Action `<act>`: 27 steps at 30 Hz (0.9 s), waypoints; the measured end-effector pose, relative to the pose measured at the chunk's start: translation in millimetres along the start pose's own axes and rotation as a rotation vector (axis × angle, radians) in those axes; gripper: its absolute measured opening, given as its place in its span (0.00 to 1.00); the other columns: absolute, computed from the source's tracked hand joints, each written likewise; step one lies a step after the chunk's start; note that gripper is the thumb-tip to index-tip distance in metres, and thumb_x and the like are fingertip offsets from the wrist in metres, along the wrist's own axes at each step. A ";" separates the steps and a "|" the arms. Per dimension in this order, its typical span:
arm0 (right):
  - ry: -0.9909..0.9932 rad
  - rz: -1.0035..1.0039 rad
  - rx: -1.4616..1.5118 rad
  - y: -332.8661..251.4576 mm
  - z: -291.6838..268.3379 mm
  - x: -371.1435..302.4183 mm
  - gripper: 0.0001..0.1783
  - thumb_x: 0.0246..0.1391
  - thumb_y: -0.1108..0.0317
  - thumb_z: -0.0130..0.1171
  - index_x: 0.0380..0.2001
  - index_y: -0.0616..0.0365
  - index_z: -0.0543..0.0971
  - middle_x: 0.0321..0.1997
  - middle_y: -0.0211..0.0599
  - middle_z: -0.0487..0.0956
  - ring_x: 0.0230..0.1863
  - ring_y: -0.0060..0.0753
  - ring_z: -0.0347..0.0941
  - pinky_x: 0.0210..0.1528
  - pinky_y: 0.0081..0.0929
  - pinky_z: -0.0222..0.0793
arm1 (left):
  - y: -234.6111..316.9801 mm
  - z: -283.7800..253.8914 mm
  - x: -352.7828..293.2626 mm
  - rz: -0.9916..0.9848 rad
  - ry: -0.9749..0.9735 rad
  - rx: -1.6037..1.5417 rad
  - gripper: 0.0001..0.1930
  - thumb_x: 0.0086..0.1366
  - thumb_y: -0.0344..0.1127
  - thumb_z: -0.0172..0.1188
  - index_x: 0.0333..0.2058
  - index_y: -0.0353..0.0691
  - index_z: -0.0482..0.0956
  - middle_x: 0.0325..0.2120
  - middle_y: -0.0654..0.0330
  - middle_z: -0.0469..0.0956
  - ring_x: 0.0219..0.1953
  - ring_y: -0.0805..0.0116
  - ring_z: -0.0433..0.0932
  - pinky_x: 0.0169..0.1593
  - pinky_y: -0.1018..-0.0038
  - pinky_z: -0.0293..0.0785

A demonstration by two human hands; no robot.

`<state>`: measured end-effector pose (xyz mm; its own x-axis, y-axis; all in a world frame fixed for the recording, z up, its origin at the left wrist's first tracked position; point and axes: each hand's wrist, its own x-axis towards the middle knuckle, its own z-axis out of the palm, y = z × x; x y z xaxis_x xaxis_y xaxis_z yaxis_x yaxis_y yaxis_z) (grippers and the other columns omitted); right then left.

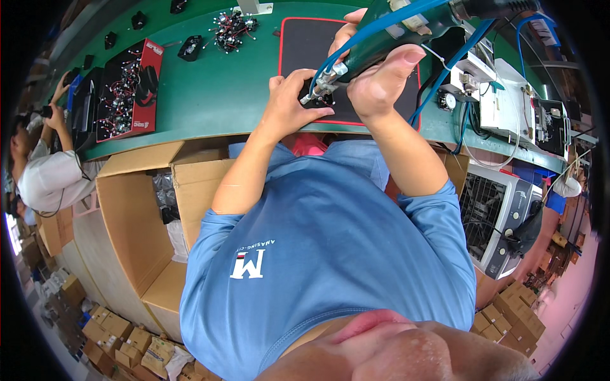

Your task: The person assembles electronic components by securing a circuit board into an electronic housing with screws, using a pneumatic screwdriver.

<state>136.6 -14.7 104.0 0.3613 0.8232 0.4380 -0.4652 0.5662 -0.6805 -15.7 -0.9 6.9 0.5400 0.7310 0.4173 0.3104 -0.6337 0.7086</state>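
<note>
My right hand (375, 86) is wrapped around a dark green power screwdriver (397, 41), its thumb stretched along the body. The tool slants down to the left, and its metal tip (310, 96) points into a small black part (327, 100). Thumb and fingers of my left hand (289, 101) grip that part from the left, at the near side of a black mat with a red border (305, 51). The hand and the tool hide much of the part. Whether the tip touches a screw cannot be seen.
Left on the green table (203, 95) stands a red box (150, 60) of wired black parts; a wire bundle (232, 32) lies farther back. Blue hoses (460, 54) and a machine (508, 95) are at right. Below left is an open carton (136, 209); a co-worker (47, 171) sits far left.
</note>
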 end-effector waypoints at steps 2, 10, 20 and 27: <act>-0.099 -0.024 -0.081 7.3 -7.6 0.8 0.48 0.61 0.23 0.47 0.63 0.57 0.67 0.46 0.38 0.77 0.32 0.27 0.74 0.32 0.27 0.73 | -1.5 0.6 0.8 0.004 0.007 -0.009 0.40 0.42 0.48 0.84 0.54 0.46 0.76 0.47 0.63 0.81 0.47 0.64 0.80 0.53 0.64 0.58; -0.262 -0.205 -0.160 -81.5 28.3 58.2 0.48 0.69 0.26 0.29 0.55 0.65 0.73 0.32 0.37 0.78 0.25 0.23 0.72 0.27 0.19 0.69 | -1.6 -5.2 6.0 -0.013 -0.079 0.048 0.44 0.45 0.47 0.82 0.61 0.47 0.73 0.54 0.59 0.77 0.57 0.59 0.76 0.61 0.61 0.59; 0.168 -0.208 -0.517 -108.2 -19.3 31.2 0.28 0.74 0.51 0.48 0.58 0.68 0.71 0.45 0.43 0.79 0.46 0.34 0.78 0.51 0.34 0.75 | -35.1 21.5 160.1 0.058 -0.259 0.232 0.42 0.53 0.45 0.76 0.66 0.47 0.69 0.59 0.56 0.71 0.65 0.55 0.67 0.64 0.53 0.59; -0.319 -0.135 -1.267 -100.1 -56.1 -71.9 0.17 0.54 0.71 0.69 0.47 0.62 0.81 0.48 0.46 0.78 0.53 0.49 0.75 0.57 0.41 0.72 | -96.9 52.1 266.8 -0.026 -0.143 0.369 0.41 0.57 0.38 0.75 0.68 0.48 0.66 0.64 0.57 0.69 0.68 0.57 0.68 0.64 0.52 0.57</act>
<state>202.5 -133.0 107.7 0.0584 0.8360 0.5456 0.6991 0.3559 -0.6202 139.1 242.3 19.9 0.6240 0.7216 0.2999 0.5713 -0.6831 0.4549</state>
